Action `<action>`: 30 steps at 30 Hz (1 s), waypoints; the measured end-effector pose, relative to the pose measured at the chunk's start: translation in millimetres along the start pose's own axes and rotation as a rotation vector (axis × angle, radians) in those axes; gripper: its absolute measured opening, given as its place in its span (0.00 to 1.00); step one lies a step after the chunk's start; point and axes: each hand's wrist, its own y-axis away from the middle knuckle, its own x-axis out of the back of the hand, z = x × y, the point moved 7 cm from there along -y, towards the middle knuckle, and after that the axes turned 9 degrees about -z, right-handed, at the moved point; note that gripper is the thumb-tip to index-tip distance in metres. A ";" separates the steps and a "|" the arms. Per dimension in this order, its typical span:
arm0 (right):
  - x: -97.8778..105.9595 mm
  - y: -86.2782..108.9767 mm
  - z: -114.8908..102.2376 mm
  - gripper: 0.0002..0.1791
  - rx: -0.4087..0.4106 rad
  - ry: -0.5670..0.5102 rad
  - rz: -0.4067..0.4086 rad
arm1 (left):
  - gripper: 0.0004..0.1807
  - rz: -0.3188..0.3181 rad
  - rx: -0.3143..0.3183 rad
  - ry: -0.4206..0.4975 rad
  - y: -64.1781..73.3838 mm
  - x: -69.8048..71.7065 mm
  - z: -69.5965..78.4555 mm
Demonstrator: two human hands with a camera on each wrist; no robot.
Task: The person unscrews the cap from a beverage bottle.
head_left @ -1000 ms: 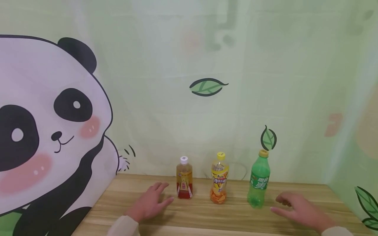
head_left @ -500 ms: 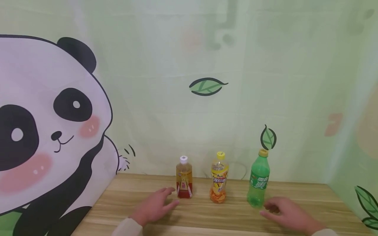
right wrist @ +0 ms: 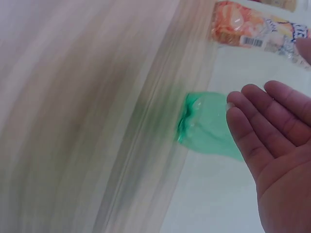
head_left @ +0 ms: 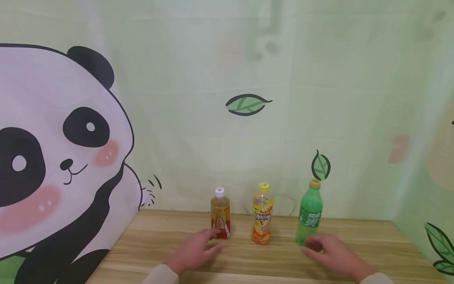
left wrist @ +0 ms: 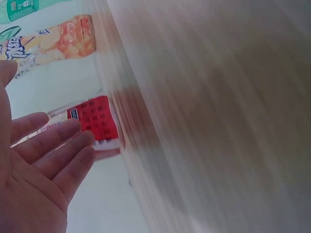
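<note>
Three drink bottles stand upright in a row on the wooden table. At the left is a bottle with a white cap and red-and-gold label (head_left: 220, 213); my left hand (head_left: 195, 250) is just in front of it, fingers extended and holding nothing. A yellow-capped bottle with an orange label (head_left: 263, 217) stands in the middle, untouched. On the right is a green bottle with an orange-yellow cap (head_left: 311, 211). My right hand (head_left: 330, 252) is in front of its base, fingers slightly bent and apart from the thumb. Whether either hand touches its bottle I cannot tell.
The wooden table (head_left: 248, 262) reaches back to a pale green cloth backdrop (head_left: 191, 118). A large panda (head_left: 71, 150) and several leaves are printed on the cloth. The cloth also closes off the right side.
My left hand has moved right and is now in front of the white-capped bottle. My right hand has moved left to the green bottle's base. The bottles have stayed in place.
</note>
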 end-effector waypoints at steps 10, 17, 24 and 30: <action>0.6 -6.6 -19.4 0.22 0.003 0.011 0.124 | 0.36 0.032 -0.013 0.097 -11.7 -6.5 20.4; 2.3 -17.8 -35.6 0.25 -0.018 -0.041 0.178 | 0.33 0.053 -0.040 0.144 -17.8 -10.8 31.1; 11.8 -24.9 -54.8 0.23 0.025 -0.057 0.263 | 0.30 0.116 -0.070 0.125 -26.4 -11.7 43.4; 19.6 -28.0 -63.3 0.21 0.054 -0.046 0.385 | 0.30 0.148 -0.068 0.152 -36.9 -16.8 53.5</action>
